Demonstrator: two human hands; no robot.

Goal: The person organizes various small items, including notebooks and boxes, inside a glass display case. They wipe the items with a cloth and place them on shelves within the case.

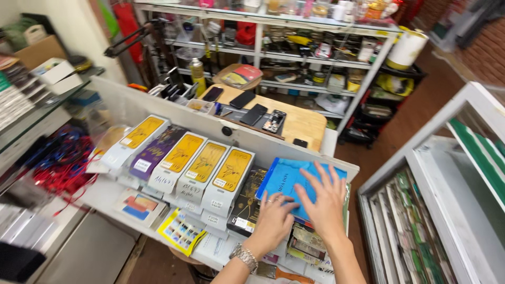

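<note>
Two hands are laid on a blue flat packet [294, 184] at the near right end of a white counter [108, 197]. The right hand [327, 202] is spread flat, fingers apart, on the packet's top; the left hand [272, 221] — wristwatch [245, 256] just behind it — rests with fingers loosely curled at the lower edge, nothing clamped. Just left of the left hand, boxed packs [208, 165] stand in a row. Even downward pressure is advised — the stack beneath looks loose.
</note>
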